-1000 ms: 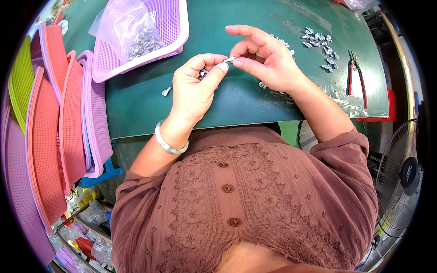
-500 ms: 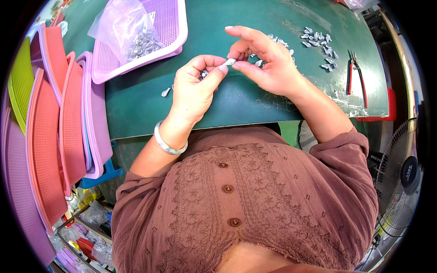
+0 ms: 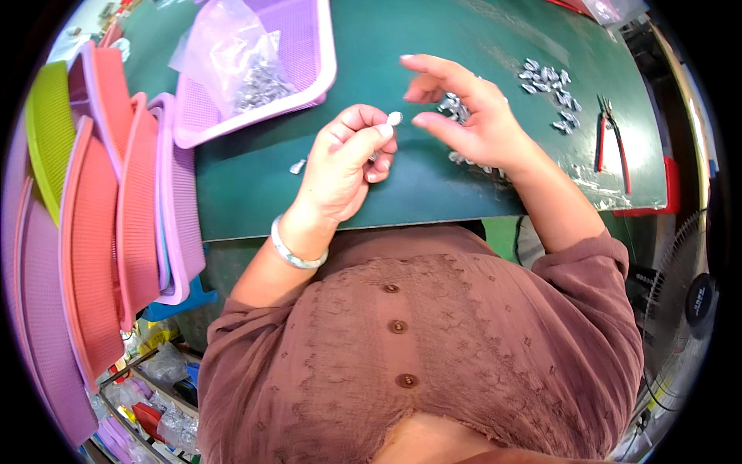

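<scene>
A green counter (image 3: 433, 31) fills the upper part of the view, and a lilac mesh basket (image 3: 308, 46) sits on it. Inside the basket lies a clear plastic bag (image 3: 220, 58) with many small silver-grey pieces (image 3: 267, 87) in it. To the left of the basket, a row of nested plastic baskets (image 3: 139, 216) in salmon, lilac and lime green stands on edge.

Nearer the person than the lilac mesh basket and a little to its right, the left hand (image 3: 346, 158) has thumb and forefinger clamped on one small silver-grey piece (image 3: 394, 118), whose pale rounded end sticks out past the fingertips. More silver-grey shows under that hand's curled fingers. A pale bangle (image 3: 287, 254) circles the wrist.

Farther right of the basket, the right hand (image 3: 485, 120) is bare of any grip: its thumb and fingers stand apart, near the clamped piece without touching it. A loose heap (image 3: 454, 108) of similar pieces shows on the counter behind those fingers.

Just below the basket, a lone piece (image 3: 297, 166) lies beside the left hand. Well to the basket's right is a scattered cluster (image 3: 547, 80) of pieces, and beyond that, slim-nosed pliers (image 3: 600, 143) with red handles lie with their tips pointing away from the person.
</scene>
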The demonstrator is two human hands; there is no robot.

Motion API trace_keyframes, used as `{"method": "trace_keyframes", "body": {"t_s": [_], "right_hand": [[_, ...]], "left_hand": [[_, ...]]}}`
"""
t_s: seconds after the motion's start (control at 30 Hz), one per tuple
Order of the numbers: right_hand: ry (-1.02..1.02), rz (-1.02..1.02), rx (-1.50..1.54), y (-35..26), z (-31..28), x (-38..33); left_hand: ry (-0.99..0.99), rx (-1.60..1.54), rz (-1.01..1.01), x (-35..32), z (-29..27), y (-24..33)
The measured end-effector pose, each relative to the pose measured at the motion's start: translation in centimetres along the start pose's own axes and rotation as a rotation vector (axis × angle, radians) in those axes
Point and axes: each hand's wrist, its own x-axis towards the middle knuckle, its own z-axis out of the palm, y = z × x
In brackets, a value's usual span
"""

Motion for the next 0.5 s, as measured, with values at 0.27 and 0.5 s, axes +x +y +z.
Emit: {"method": "trace_keyframes", "body": {"t_s": [0.27,0.5], "right_hand": [[0.101,0.107,-0.112,0.9,-2.0,0.2],[0.064,0.072,-0.143,1.3,-2.3,0.4]], "left_hand": [[0.093,0.154,0.223,-0.7,0.7,9.3],[0.475,1.068,0.642,2.7,-2.6,20.9]]}}
